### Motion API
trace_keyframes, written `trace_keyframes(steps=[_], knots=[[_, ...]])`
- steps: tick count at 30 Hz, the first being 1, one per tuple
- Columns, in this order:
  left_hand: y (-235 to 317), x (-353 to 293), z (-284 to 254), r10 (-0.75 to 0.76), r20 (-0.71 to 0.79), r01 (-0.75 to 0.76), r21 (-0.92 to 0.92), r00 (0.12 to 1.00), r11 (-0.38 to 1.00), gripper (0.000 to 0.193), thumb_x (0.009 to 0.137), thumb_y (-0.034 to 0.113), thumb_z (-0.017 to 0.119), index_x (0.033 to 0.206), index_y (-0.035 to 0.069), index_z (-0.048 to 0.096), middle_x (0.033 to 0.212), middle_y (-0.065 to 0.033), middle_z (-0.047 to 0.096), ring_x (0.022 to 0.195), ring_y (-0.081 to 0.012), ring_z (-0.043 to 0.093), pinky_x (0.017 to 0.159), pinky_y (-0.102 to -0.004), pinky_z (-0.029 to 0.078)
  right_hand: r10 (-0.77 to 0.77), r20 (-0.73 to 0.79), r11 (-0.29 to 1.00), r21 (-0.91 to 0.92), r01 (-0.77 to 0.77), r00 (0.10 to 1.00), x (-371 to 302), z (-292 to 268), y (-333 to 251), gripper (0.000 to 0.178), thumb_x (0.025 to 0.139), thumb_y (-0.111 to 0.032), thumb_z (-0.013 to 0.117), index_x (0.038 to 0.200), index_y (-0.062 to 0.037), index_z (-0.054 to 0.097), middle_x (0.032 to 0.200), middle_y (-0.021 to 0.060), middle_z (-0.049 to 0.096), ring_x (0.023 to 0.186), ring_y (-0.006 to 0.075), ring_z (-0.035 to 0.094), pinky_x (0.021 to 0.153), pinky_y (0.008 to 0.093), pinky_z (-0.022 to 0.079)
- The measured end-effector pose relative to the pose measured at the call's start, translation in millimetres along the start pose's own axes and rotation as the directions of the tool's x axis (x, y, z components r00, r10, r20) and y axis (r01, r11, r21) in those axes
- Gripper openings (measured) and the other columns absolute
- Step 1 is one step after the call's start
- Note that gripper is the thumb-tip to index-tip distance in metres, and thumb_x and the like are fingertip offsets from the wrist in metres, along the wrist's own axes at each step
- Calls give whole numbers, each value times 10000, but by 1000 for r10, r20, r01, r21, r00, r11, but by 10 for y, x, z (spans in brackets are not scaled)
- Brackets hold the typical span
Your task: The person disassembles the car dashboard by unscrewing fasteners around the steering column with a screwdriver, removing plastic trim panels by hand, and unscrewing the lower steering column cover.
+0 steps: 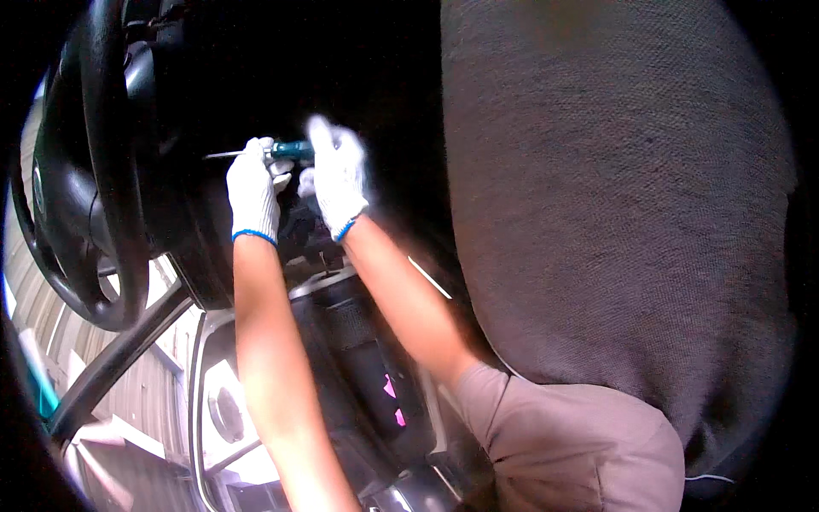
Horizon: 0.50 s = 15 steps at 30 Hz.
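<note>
A screwdriver with a teal handle (290, 151) lies level between my two white-gloved hands, its thin metal shank pointing left. My left hand (254, 188) is closed around the shank, close to the handle. At the handle's right end is my right hand (343, 175), slightly smeared by motion, with the handle between its thumb and fingers. Both knit gloves have blue cuffs. Darkness hides whatever lies left of the screwdriver's tip.
A black steering wheel (107, 171) stands at the left. A grey-brown fabric seat (614, 188) fills the right side. Below my hands is the dark inner panel of an open car door (337, 324). Corrugated metal sheeting (111, 384) shows outside at lower left.
</note>
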<state>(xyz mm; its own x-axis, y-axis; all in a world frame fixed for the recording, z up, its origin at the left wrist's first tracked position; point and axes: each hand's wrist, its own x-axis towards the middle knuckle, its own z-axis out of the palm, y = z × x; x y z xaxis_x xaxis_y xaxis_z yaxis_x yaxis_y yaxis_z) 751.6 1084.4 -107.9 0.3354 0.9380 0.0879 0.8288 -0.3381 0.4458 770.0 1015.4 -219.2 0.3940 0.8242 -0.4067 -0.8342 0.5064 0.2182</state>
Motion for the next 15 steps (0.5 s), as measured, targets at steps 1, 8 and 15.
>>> trace_keyframes(steps=[1,8,15], knots=[[13,13,-68,24,-41,-24,16,999,1000,354,1061,369,513,1119,59,675,899,-40,689,697,-138,643,542,-255,492,98,79,993,-73,-92,992,-47,-13,-99,416,984,-402,633,1098,-5,584,791,72,621,519,132,571,423,286,467],[22,-28,75,-16,-6,16,-44,1000,999,330,1047,350,519,1059,57,671,857,-63,679,698,-175,674,557,-292,517,-246,-73,961,111,253,966,113,-61,266,319,979,-294,639,1171,-47,577,817,68,622,672,140,626,517,279,530],[-22,-26,-94,-29,-24,29,-6,999,1000,320,1044,330,507,1090,58,670,908,-66,719,715,-176,682,604,-301,531,62,-29,988,-138,-65,998,56,-107,147,383,997,-387,606,964,-6,627,739,66,603,551,145,602,472,285,483]])
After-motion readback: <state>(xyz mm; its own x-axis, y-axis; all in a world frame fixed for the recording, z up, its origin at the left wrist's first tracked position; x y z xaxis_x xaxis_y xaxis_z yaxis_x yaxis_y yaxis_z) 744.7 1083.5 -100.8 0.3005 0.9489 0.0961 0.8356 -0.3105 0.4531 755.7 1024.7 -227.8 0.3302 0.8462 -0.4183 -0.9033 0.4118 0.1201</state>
